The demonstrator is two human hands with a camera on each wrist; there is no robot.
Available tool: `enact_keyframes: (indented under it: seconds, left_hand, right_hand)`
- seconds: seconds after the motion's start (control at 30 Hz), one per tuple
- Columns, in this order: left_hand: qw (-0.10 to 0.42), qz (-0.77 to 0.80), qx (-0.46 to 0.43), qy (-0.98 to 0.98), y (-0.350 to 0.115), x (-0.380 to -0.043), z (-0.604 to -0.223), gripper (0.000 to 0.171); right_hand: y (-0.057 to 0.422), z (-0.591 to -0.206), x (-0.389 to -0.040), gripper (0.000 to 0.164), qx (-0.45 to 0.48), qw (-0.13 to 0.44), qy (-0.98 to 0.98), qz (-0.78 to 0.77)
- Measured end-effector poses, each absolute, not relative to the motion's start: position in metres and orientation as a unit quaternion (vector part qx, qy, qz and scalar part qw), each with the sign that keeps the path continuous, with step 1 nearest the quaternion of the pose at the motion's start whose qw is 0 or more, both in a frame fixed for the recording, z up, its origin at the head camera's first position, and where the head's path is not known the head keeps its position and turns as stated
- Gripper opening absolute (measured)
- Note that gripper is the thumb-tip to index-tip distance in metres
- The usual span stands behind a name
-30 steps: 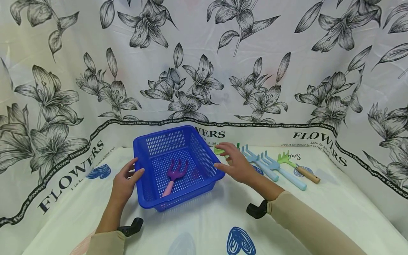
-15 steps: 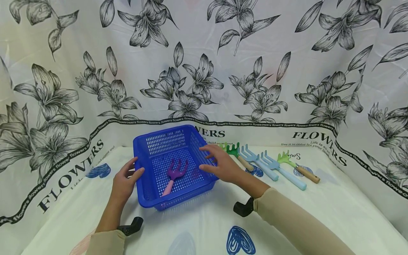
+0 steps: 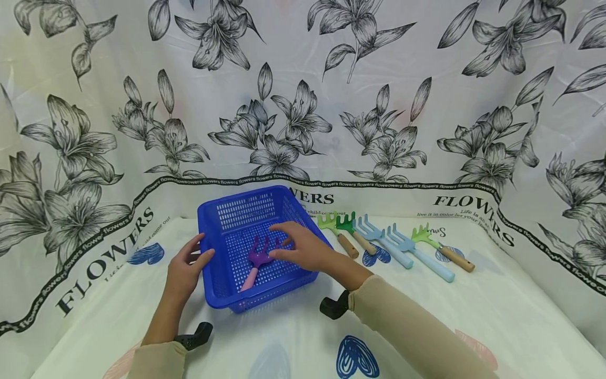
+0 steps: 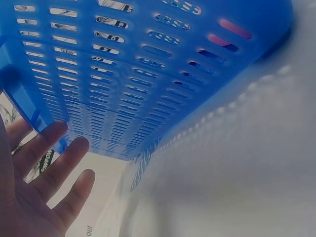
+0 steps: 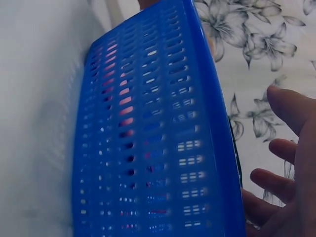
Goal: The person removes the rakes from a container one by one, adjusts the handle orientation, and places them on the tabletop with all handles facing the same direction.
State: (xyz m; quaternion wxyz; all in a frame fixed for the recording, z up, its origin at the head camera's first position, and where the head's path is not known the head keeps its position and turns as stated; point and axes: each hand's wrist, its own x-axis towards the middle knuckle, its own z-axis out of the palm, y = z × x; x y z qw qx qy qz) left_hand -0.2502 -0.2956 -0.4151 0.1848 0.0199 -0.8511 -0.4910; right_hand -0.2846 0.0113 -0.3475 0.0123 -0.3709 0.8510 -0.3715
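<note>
In the head view my left hand [image 3: 183,268] holds the left rim of a blue plastic basket [image 3: 224,301], thumb over the rim and fingers outside. The left wrist view shows those fingers [image 4: 74,153] beside the perforated wall. My right hand [image 3: 307,250] hovers over the right part of the basket, fingers spread and slightly bent, holding nothing. Inside the basket lies a purple hand rake [image 3: 259,259] with a pink handle, its tines partly behind my right fingertips. In the right wrist view the right hand [image 5: 291,182] is beyond the basket's rim.
Right of the basket lie a light green rake [image 3: 347,246], a dark green rake [image 3: 364,243], two light blue rakes [image 3: 397,255] [image 3: 433,265] and another green rake [image 3: 456,259] with a wooden handle. A flower-printed curtain [image 3: 303,147] hangs behind the white cloth [image 3: 293,337].
My right hand has moved left from near the green rakes, past the basket's right rim, to above its inside. The green rakes are uncovered. My left hand and the basket have stayed put.
</note>
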Motion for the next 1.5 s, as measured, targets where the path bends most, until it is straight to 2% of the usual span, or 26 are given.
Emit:
enact_keyframes:
  seconds: [0.37, 0.77, 1.1, 1.5]
  left_hand:
    - [0.184, -0.49, 0.02, -0.852, -0.295, -0.251, -0.414, 0.067]
    - [0.178, -0.498, 0.023, -0.848, -0.296, -0.248, -0.413, 0.068]
    - [0.181, -0.499, 0.016, -0.848, -0.296, -0.251, -0.414, 0.066]
    - [0.174, -0.497, 0.023, -0.85, -0.294, -0.249, -0.411, 0.067]
  right_hand:
    - [-0.02, -0.348, -0.287, 0.059, -0.363, 0.084, 0.852, -0.367]
    - [-0.055, -0.354, -0.289, 0.054, -0.378, 0.182, 0.859, -0.292]
    - [-0.068, -0.362, -0.294, 0.06, -0.381, 0.26, 0.86, -0.22]
    - [-0.065, -0.362, -0.291, 0.06, -0.363, 0.267, 0.872, -0.189]
